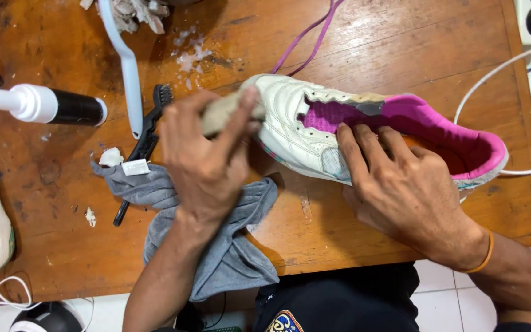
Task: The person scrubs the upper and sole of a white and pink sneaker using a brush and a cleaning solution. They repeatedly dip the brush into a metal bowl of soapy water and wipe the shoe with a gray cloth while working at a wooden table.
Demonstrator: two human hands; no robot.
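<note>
My left hand (207,163) is closed around a small beige pad (222,114), with the thumb laid along its top and the other fingers curled underneath; the pad is pressed against the toe end of the white shoe (290,126). The shoe lies on its side on the wooden table (401,49), toe pointing toward my left hand and heel toward the right edge, with its pink lining (437,126) facing up and open to view. My right hand (401,187) is spread flat, fingers extended and slightly apart, pressing on the shoe's side wall just below the opening; it grips nothing and only steadies the shoe. A grey cloth (216,240) lies crumpled under my left wrist and hangs over the near table edge. A black brush (145,144) rests partly on the cloth, just left of my left hand. A white-handled brush (127,71) lies beside it, farther back. A black pump bottle (44,104) with a white head lies on its side near the left edge. A purple lace (308,37) runs from the shoe toward the far edge.
</note>
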